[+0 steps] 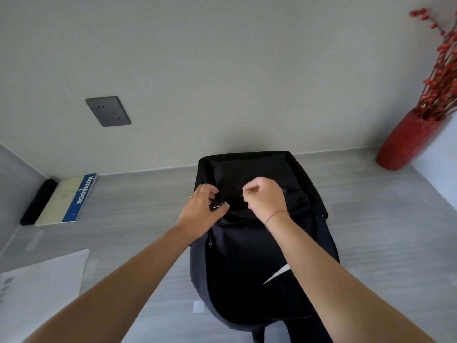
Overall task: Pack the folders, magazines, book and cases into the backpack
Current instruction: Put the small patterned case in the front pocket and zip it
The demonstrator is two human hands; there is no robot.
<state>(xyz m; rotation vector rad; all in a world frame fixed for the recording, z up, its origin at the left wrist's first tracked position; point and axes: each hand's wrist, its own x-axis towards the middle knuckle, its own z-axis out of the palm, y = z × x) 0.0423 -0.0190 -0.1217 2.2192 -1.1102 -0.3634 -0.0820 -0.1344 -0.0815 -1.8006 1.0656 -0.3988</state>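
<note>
A black backpack (259, 256) with a white mark on its front lies on the grey table (383, 231), top end toward the wall. My left hand (201, 209) pinches a metal zipper pull (220, 206) near the bag's top. My right hand (265, 198) is closed on the bag's fabric just to the right of it. A cream and blue notebook (65, 200) lies at the back left, next to a black case (38, 201). A white sheet or folder (42, 290) sits at the near left.
A red vase (405, 142) with red berry branches stands at the back right corner. A dark wall socket (108, 111) is on the wall behind. A small white tag (198, 306) lies by the bag's near left edge.
</note>
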